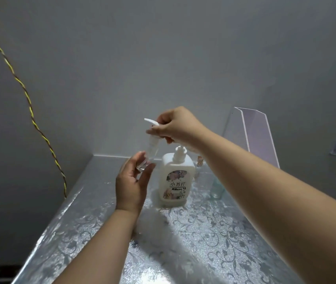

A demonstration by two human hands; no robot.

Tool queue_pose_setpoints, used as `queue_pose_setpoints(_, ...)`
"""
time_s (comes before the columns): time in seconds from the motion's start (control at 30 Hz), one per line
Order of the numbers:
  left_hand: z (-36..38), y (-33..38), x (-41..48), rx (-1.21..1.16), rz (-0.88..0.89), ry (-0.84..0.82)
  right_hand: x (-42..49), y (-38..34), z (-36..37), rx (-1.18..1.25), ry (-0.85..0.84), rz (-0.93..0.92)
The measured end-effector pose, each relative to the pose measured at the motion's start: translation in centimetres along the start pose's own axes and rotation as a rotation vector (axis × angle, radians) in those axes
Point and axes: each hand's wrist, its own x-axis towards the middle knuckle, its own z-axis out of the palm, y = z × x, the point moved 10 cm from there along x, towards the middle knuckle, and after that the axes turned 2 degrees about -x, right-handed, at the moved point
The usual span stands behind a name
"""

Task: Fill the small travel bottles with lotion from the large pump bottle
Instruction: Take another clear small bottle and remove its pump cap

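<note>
The large white pump bottle (pixel 176 181) with a flowered label stands upright in the middle of the silver table (pixel 204 242). Its pump head is partly hidden behind my right wrist. Just left of it, a small clear travel bottle (pixel 151 152) with a white pump top hangs in the air above the table. My right hand (pixel 177 126) pinches that white top from above. My left hand (pixel 134 185) is below it, with thumb and fingertips loosely around the clear base. Whether the top is screwed on or loose, I cannot tell.
A clear greenish small bottle (pixel 217 188) stands to the right of the pump bottle, under my right forearm. Another tiny bottle (pixel 199 160) sits behind it. A clear acrylic stand (pixel 253 132) leans at the back right. A twisted yellow cord (pixel 30 107) hangs down the left wall.
</note>
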Motion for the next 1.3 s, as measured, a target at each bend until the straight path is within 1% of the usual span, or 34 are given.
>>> queue_pose_setpoints(0.1, 0.0, 0.7, -0.2, -0.061, -0.021, 0.014, -0.3, 0.3, 0.8, 0.082, 0.015, 0.029)
queue_pose_setpoints(0.2, 0.7, 0.5, -0.4, -0.195, -0.096, -0.020, -0.3, 0.1, 0.6, 0.039, 0.043, -0.001)
queue_pose_setpoints(0.27, 1.2, 0.0, -0.4, -0.271, -0.151, -0.056, -0.3, -0.3, 0.5, 0.017, 0.012, -0.024)
queue_pose_setpoints(0.33, 1.6, 0.1, -0.5, -0.333, -0.151, -0.099, -0.3, -0.6, 0.4, 0.040, -0.031, -0.042)
queue_pose_setpoints(0.43, 2.2, 0.3, -0.8, -0.429, -0.165, -0.147, -0.4, -0.3, 0.4, 0.182, -0.099, -0.053)
queue_pose_setpoints(0.53, 2.2, 0.1, -0.7, -0.450, -0.190, -0.134, -0.6, 0.3, 1.0, 0.415, -0.194, -0.052)
queue_pose_setpoints(0.6, 1.9, 0.2, -0.6, -0.412, -0.176, -0.119, -0.7, 0.6, 1.3, 0.491, -0.212, -0.032)
queue_pose_setpoints(0.63, 1.9, 0.3, -0.6, -0.376, -0.162, -0.126, -0.8, 0.7, 1.1, 0.441, -0.191, -0.017)
queue_pose_setpoints(0.67, 1.9, 0.4, -0.7, -0.345, -0.151, -0.133, -0.9, 0.7, 0.8, 0.331, -0.150, -0.008)
queue_pose_setpoints(0.73, 2.1, 0.5, -0.8, -0.316, -0.155, -0.140, -0.9, 0.2, -0.1, 0.100, -0.052, -0.044)
queue_pose_setpoints(0.77, 2.2, 0.5, -0.9, -0.319, -0.161, -0.144, -0.9, -0.2, -0.3, 0.047, -0.035, -0.074)
queue_pose_setpoints(0.8, 2.3, 0.5, -0.9, -0.333, -0.169, -0.147, -0.9, -0.6, -0.3, 0.040, -0.041, -0.103)
queue_pose_setpoints(0.87, 2.1, 0.2, -0.9, -0.377, -0.189, -0.135, -1.1, -1.1, 0.1, 0.065, -0.112, -0.157)
queue_pose_setpoints(0.93, 1.8, -0.1, -0.8, -0.400, -0.201, -0.111, -1.4, -1.3, 0.5, -0.015, -0.213, -0.183)
queue_pose_setpoints(1.0, 1.6, -0.1, -0.8, -0.414, -0.192, -0.111, -1.7, -0.8, 0.7, -0.085, -0.303, -0.147)
queue_pose_setpoints(1.03, 1.6, 0.0, -0.8, -0.422, -0.187, -0.120, -1.7, -0.5, 0.5, -0.067, -0.317, -0.116)
queue_pose_setpoints(1.13, 1.9, 0.2, -0.9, -0.385, -0.168, -0.139, -1.3, -0.3, -0.7, -0.038, -0.234, -0.057)
queue_pose_setpoints(1.2, 1.9, 0.7, -0.9, -0.333, -0.134, -0.137, -1.1, -0.5, -0.6, -0.158, -0.204, -0.046)
queue_pose_setpoints(1.3, 1.6, 1.2, -0.8, -0.284, -0.084, -0.125, -1.1, -0.2, -0.1, -0.308, -0.231, -0.034)
